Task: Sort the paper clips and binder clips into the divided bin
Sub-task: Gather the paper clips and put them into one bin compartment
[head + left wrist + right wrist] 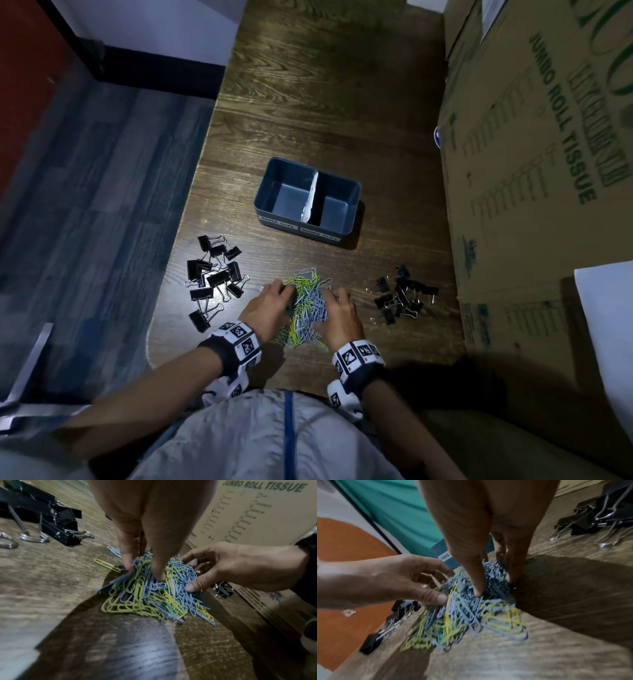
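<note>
A heap of yellow and blue paper clips (pixel 306 310) lies on the wooden table (pixel 325 102) in front of me. My left hand (pixel 275 298) digs into its left side, and in the left wrist view thumb and fingers (pixel 127 562) pinch clips between them. My right hand (pixel 334 305) grips the heap's right side, thumb (pixel 477 589) pressed in. The blue divided bin (pixel 270 178) stands beyond the heap, with a white divider (pixel 312 195) and both compartments empty. Black binder clips lie in two groups, one at the left (pixel 215 274) and one at the right (pixel 402 298).
A large cardboard box (pixel 534 154) marked for jumbo roll tissue walls off the table's right side, close to the right binder clips. The table's left edge (pixel 205 147) drops to a blue floor. Labels run along the bin's near wall.
</note>
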`<state>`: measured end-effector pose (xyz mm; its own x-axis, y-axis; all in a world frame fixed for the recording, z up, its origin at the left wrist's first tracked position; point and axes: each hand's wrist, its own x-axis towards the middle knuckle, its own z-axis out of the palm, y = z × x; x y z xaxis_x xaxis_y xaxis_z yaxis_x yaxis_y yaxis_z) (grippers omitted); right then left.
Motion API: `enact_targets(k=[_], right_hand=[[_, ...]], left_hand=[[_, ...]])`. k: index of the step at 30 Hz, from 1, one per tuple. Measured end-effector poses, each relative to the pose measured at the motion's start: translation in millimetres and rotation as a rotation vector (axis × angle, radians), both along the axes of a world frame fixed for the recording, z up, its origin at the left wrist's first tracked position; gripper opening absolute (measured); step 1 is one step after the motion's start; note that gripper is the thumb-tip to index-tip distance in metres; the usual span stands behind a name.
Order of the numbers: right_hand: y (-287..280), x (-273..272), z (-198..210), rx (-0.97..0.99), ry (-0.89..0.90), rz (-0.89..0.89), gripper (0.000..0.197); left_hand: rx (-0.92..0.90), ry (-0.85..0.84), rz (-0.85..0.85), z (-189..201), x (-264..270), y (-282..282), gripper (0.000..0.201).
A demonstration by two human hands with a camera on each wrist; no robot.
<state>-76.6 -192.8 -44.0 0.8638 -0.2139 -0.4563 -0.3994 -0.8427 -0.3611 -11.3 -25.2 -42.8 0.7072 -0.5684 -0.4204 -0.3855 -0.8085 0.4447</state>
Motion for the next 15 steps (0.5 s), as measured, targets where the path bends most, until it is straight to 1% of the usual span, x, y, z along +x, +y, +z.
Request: enact_targets(k=[3,5,8,10,12,15], right_hand=[[-5.9,1.0,3.9,0.062,-0.05,-0.036,0.066],[-9.9,3.9,8.8,0.072,-0.066,-0.033,0.066],[-15.0,8.1,17.7,0.068,-0.1,-0.022,0.069],[-18.9,9.6,22.3,0.058,-0.102,-0.033,0.071],[-22.8,11.3,25.8,0.075,-0.077,-0.039,0.069],[-26.5,17.7,34.5,0.121,-0.013,-0.059,0.063]], left_hand=[[-0.078,-0.035,0.037,4.9,6.4,4.5,0.032],[-0.105,-0.051,0.048,7.6,10.0,5.8,0.022],[-0.162,-0.081,0.066,12.3,16.1,7.6,0.015],[-0.236,-0.098,0.083,20.5,22.4,9.0,0.01],[-0.323,-0.119,0.108,32.9,32.1,10.6,0.007],[-0.412,-0.146,0.188,56.8,56.0,10.5,0.007]])
